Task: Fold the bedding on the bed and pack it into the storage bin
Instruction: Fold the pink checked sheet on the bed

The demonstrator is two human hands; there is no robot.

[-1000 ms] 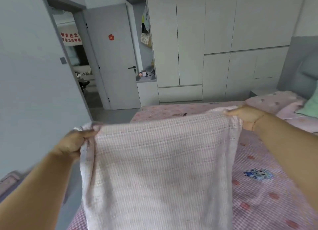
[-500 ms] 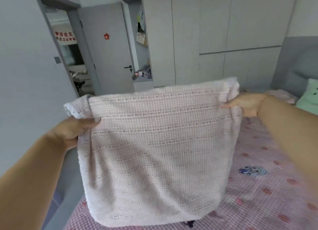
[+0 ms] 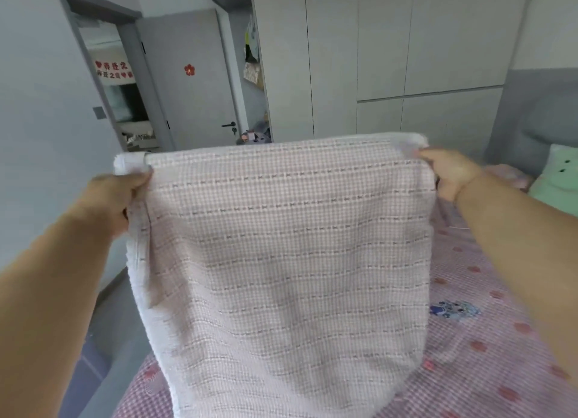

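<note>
Above the checked bed, both hands' grips pinch the woven pink blanket: left hand, right hand.

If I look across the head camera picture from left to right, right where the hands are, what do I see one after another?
Left hand gripping one top corner → pink checked blanket held up and hanging → right hand gripping the other top corner → green plush pillow on the bed.

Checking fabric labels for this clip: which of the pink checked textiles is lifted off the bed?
The pink woven blanket, stretched upright between the left hand and right hand. The checked bed sheet, printed with red spots, lies flat on the mattress.
</note>
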